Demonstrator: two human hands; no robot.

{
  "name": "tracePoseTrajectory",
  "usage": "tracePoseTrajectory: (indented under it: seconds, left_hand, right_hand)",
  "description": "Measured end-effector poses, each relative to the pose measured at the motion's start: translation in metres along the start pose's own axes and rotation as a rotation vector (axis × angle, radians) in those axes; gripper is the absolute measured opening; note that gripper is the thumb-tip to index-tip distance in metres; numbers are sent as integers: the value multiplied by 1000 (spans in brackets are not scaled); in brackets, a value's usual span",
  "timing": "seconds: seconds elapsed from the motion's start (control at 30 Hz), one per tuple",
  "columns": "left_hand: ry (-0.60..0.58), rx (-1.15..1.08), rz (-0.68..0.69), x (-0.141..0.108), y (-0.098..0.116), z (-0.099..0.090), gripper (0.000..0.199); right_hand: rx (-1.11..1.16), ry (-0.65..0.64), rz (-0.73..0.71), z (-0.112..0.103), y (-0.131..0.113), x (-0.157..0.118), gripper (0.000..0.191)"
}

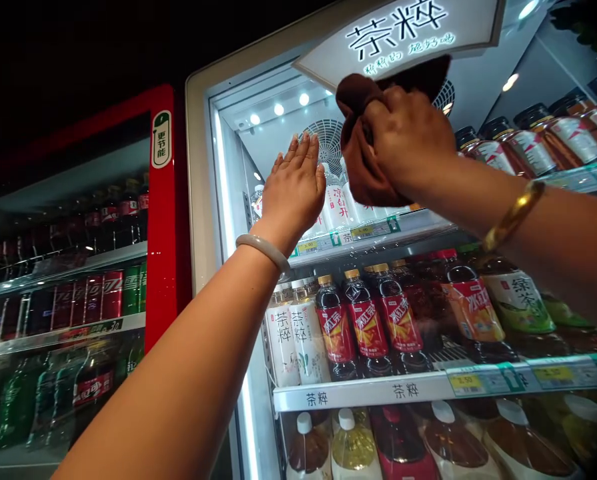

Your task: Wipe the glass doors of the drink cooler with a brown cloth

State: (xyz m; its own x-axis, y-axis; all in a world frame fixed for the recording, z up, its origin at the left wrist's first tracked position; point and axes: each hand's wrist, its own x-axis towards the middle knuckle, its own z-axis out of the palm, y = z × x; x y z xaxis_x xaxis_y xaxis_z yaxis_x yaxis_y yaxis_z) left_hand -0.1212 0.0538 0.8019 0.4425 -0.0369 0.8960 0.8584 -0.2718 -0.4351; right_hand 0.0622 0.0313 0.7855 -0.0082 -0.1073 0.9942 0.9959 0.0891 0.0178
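My right hand point(411, 137) is closed around a bunched brown cloth point(365, 163), held up against the glass door of a drinks fridge, just below its lit sign point(395, 37). To its left, my left hand point(298, 180) lies flat on the glass with straight fingers and holds nothing. Behind the hands, white-labelled bottles point(337, 207) and a round fan grille point(323, 137) show through the door. Folds of the cloth hang below and left of the right fist.
A red-framed fridge point(165, 220) with cans and bottles stands at the left. Inside the near fridge, red-labelled tea bottles point(365, 327) fill the middle shelf point(358, 393). Dark-capped bottles point(538, 140) stand at upper right, larger bottles point(355, 447) at the bottom.
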Motion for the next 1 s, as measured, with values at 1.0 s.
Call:
tracePoseTrajectory:
  seconds: [1.0]
  left_hand:
    - [-43, 71, -26, -53, -66, -32, 53]
  right_hand:
    - [145, -53, -339, 5, -93, -24, 46]
